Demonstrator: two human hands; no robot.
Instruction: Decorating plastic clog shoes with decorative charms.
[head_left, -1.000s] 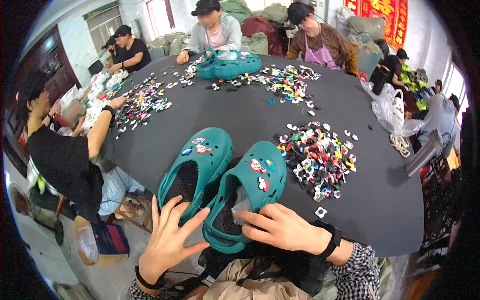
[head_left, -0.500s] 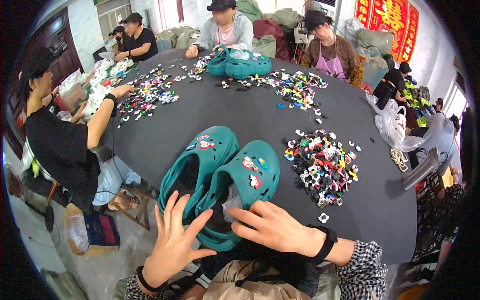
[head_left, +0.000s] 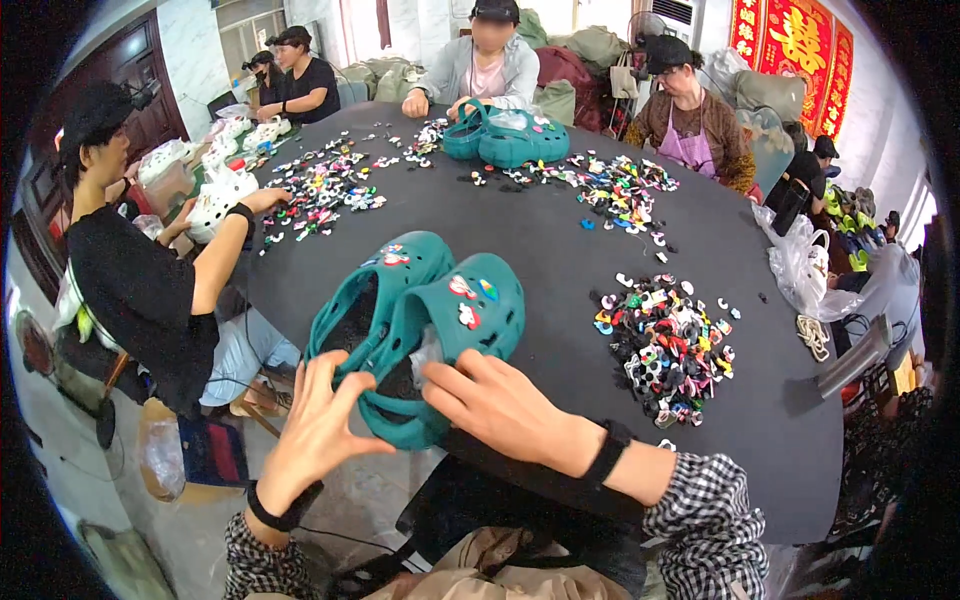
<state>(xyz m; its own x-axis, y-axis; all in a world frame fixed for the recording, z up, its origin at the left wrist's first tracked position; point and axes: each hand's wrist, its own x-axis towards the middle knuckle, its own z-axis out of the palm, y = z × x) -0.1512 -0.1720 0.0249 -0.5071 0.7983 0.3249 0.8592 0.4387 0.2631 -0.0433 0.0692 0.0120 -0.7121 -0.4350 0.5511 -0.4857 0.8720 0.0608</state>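
Two teal foam clogs sit side by side at the table's near edge: the left clog (head_left: 395, 262) and the right clog (head_left: 490, 305), toes pointing away. Both have colourful charms (head_left: 466, 300) fixed on their tops. Beside the left clog's heel, my left hand (head_left: 325, 415) is spread, thumb apart from the fingers, fingertips near its side. My right hand (head_left: 505, 410) has bent fingers at the right clog's opening, against a clear plastic bag (head_left: 426, 352) tucked inside. The thumb of that hand is hidden.
Right of the clogs lies a heap of loose shoe charms (head_left: 670, 345). More charms (head_left: 325, 190) are spread farther off, near another teal pair (head_left: 522, 137). Co-workers sit around the dark table (head_left: 560, 240); one at left holds a white clog (head_left: 220, 200). Plastic bags (head_left: 800, 260) lie at right.
Both clogs and my hands sit a little farther left and higher in the picture. The view has shifted, with the table and people moved rightward. My left fingers have bent slightly more.
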